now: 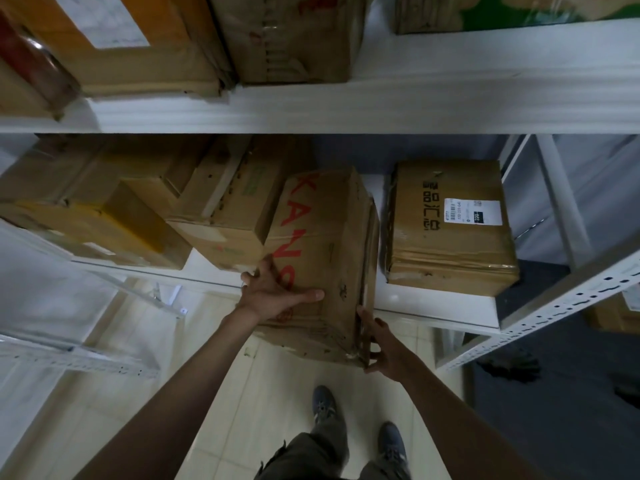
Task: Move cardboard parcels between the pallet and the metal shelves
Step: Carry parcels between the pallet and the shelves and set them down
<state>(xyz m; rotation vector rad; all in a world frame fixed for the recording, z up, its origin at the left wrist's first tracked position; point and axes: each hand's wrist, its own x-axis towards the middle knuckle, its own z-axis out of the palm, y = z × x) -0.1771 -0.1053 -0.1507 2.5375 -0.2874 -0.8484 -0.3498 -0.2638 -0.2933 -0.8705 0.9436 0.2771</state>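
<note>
Both hands on the red-lettered box (322,258), which sits partly on the lower shelf (391,292) w/ its near end hanging past the shelf edge toward the person. Left hand (273,292): fingers spread flat on the box top and wrapped over its left edge, thumb lying across the top. Right hand (379,344): fingers curled round the near right corner, gripping it. Can't tell if the box is going in or coming out.

To do the step well, probably: keep the right hand under that low corner to carry weight, left hand steadying from above; slide level and straight along the shelf, not twisting. Gap is tight — tan box (225,216) touches just beyond the left fingers, labelled box (446,226) near, to the right of the right fingers. Watch knuckles against both.

Box itself: brown corrugated, long and narrow, big red letters along the top. Worn — creases, scuffs, small holes, crumpled near end, tape peeling at the right edge. Likely soft at the corners, so grip there may give; don't squeeze hard.
</note>
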